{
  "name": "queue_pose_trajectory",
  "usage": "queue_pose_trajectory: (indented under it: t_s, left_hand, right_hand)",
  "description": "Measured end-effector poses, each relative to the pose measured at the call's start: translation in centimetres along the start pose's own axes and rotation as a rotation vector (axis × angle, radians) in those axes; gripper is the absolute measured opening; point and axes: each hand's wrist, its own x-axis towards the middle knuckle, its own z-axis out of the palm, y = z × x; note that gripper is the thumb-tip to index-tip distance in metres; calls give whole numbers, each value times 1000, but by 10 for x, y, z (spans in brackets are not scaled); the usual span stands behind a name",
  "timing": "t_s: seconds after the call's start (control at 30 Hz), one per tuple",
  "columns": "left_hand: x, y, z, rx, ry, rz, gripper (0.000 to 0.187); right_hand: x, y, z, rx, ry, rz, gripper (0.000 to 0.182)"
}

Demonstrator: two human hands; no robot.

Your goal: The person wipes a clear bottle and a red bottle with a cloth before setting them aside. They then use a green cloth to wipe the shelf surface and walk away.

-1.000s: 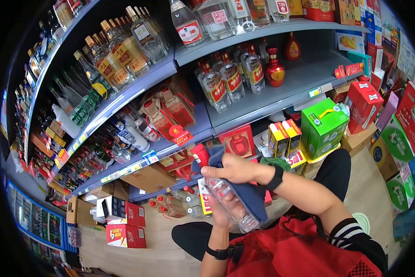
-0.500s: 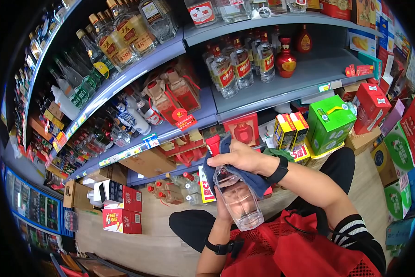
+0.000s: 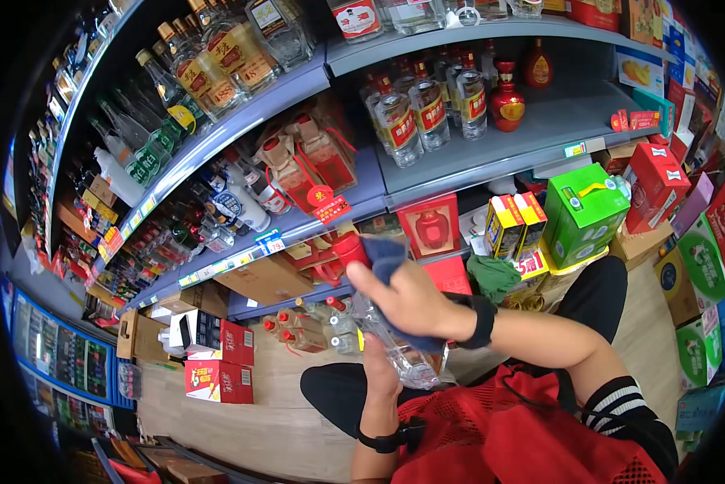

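A clear glass bottle with a red cap (image 3: 350, 248) is tilted in front of my red vest, its base toward me. My left hand (image 3: 381, 367) is wrapped round the lower part of the bottle from the left. Around a dark blue cloth (image 3: 387, 260), my right hand (image 3: 411, 300) is closed near the bottle's neck, slightly blurred. The cloth lies over the upper side of the bottle. Black bands circle both wrists.
Shelves (image 3: 475, 161) of bottles rise ahead and to the left. A green box (image 3: 586, 216), yellow-black boxes (image 3: 514, 228) and a green cloth (image 3: 494, 278) are at the right. Small bottles (image 3: 302, 331) and red boxes (image 3: 219, 381) stand on the floor at the left.
My right hand and the blue cloth have shifted down along the bottle, and the bottle has moved left and turned. The view has shifted slightly.
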Motion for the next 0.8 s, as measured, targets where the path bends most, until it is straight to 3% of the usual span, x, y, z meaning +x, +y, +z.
queue_pose_trajectory:
  t_s: [0.07, 0.1, 0.2, 0.3, 0.33, 0.53, 0.67, 0.8]
  left_hand:
    - [0, 16, 23, -33, -11, 80, 83]
    - [0, 25, 30, -45, -51, 104, 84]
    - [9, 34, 26, -142, -132, 124, 89]
    - [13, 43, 20, -135, -107, 132, 90]
    - [14, 49, 24, -61, -96, 203, 82]
    - [19, 53, 24, -215, -139, 201, 76]
    - [16, 48, 23, -234, -123, 195, 71]
    - [5, 41, 31, -62, -103, 170, 79]
  right_hand:
    - [-21, -6, 5, -67, 60, -204, 62]
    - [-30, -12, -1, -252, -43, -269, 79]
    - [-69, -22, -2, -317, -32, -368, 86]
    - [-101, -16, -4, -374, -110, -388, 81]
    - [-115, -9, -6, -374, -127, -410, 80]
    - [-150, 18, -23, -399, -215, -531, 79]
    - [-103, -14, -34, -345, -340, -526, 79]
    - [-50, -32, -33, -400, -403, -551, 91]
